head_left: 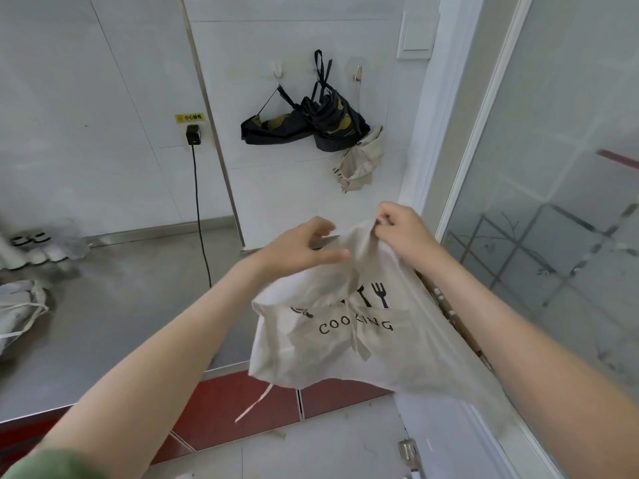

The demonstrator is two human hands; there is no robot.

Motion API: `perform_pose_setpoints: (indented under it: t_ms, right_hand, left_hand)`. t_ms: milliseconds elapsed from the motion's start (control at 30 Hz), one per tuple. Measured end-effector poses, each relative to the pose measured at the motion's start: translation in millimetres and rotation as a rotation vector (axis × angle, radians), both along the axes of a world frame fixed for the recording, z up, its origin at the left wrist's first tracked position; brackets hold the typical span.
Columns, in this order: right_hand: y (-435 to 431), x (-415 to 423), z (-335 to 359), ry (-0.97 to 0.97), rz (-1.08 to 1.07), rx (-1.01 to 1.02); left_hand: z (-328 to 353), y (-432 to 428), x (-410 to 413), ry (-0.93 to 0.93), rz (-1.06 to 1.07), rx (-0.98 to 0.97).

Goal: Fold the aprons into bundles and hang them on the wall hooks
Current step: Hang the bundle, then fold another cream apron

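Directly in front of you, above the red cabinet fronts (221, 406), your right hand (403, 233) pinches the top edge of a beige cotton apron printed "COOKING" (345, 344) between thumb and curled fingers. The apron hangs loose below that pinch, with one pale tie strap (254, 404) dangling past its lower edge.

Your left hand (304, 247) sits just beside the cloth. It is half open, with fingers loosely curved and holding nothing that shows. Motion blur softens its fingertips.

Beyond the hands lies the grey steel countertop (103, 305), with a pale cloth bundle (17, 312) at its left end.

On the white tiled wall behind, a black gold-printed apron bundle (273, 127) hangs from the left wall hook (278, 72). A second black apron bundle (332, 126) hangs beside it, and a beige apron bundle (361, 160) hangs below the right wall hook (359, 73). A black plug-in charger (193, 134) sits well to their left.
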State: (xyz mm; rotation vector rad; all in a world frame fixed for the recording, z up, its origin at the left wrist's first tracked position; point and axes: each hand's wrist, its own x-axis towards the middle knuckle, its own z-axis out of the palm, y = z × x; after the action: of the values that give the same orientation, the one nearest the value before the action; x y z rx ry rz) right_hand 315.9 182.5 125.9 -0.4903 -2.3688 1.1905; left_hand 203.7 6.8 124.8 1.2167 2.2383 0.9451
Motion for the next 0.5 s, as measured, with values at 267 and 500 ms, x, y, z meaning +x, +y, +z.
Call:
perform_pose_setpoints:
  t_ms: [267,500]
  right_hand:
    - [-12.5,-3.7,-3.2,-0.043,0.145,0.007]
    - [-10.6,15.3,-43.5,-0.562,0.261,-0.149]
  left_hand:
    - [-2.8,37.7,5.6,0.267,0.181,0.124]
    - [19.0,32.9,-4.1,-0.05,0.235,0.311]
